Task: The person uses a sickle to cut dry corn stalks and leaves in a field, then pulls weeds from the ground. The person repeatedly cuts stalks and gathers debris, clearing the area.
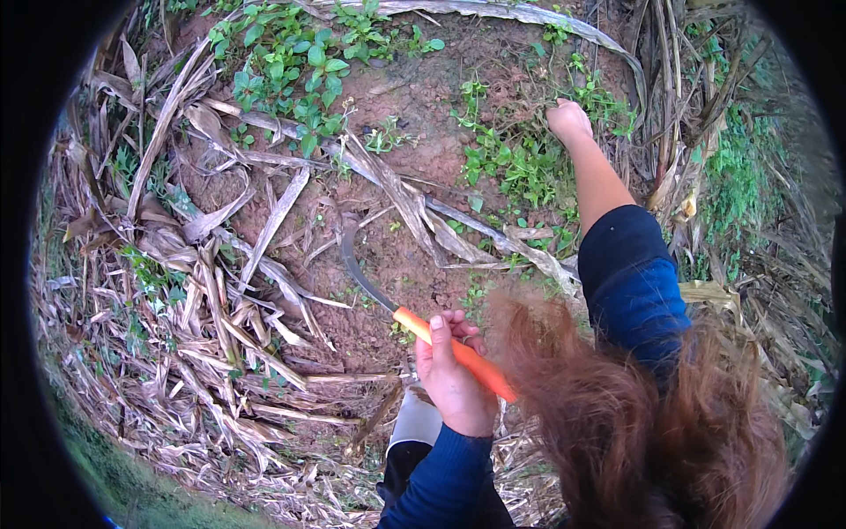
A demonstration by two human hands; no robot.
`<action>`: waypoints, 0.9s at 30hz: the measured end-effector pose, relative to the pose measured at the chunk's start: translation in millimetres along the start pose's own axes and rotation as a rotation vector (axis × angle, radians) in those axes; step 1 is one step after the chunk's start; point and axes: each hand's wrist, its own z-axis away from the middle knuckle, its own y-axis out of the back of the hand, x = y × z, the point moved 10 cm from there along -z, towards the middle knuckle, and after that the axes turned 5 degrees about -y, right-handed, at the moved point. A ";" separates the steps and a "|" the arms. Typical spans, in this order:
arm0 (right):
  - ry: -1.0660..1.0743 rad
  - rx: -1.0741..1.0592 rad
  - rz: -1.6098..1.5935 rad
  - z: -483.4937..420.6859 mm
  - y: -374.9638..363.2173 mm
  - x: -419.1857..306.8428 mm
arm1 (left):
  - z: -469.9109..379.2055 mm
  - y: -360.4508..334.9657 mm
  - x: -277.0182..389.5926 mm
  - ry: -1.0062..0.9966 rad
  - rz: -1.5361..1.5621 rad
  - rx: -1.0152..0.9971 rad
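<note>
My left hand (456, 377) grips the orange handle (472, 360) of a sickle, with the thumb laid along its top. The sickle's curved metal blade (360, 274) points away to the upper left, just over bare reddish soil. Farther out on the right, my right hand (570, 122) is closed in a fist among low green weeds (512, 162). Thin stems and a tangle of dry roots (522, 89) lie against its fingers. The fingertips are mostly hidden from this angle.
Dry corn stalks and leaves (277, 278) litter the left and cross the middle. A leafy weed patch (291, 73) grows at the upper left. More dry stalks (667, 99) stand along the right. Long loose hair (595, 410) covers the lower right. A light-coloured boot top (416, 416) shows below.
</note>
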 end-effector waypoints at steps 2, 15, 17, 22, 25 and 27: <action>0.105 -0.048 0.093 33.1 6.0 -31.2 | 0.7 5.4 3.6 -0.042 -0.047 -0.011; 0.386 -0.529 0.736 260.0 -65.5 186.2 | 30.6 17.2 -7.1 -0.030 0.023 -0.058; 0.541 -0.624 0.781 287.7 -72.7 200.7 | 30.0 20.0 -5.9 -0.036 0.040 -0.035; 0.857 -0.162 0.554 225.4 -15.7 66.3 | 32.4 7.6 -29.8 0.026 -0.025 -0.076; 0.860 0.102 0.403 151.5 16.4 -19.7 | 24.3 -4.2 -30.0 0.015 -0.043 -0.072; 0.730 0.178 0.367 100.0 36.5 -66.3 | 11.9 -5.8 -24.8 0.014 -0.029 -0.042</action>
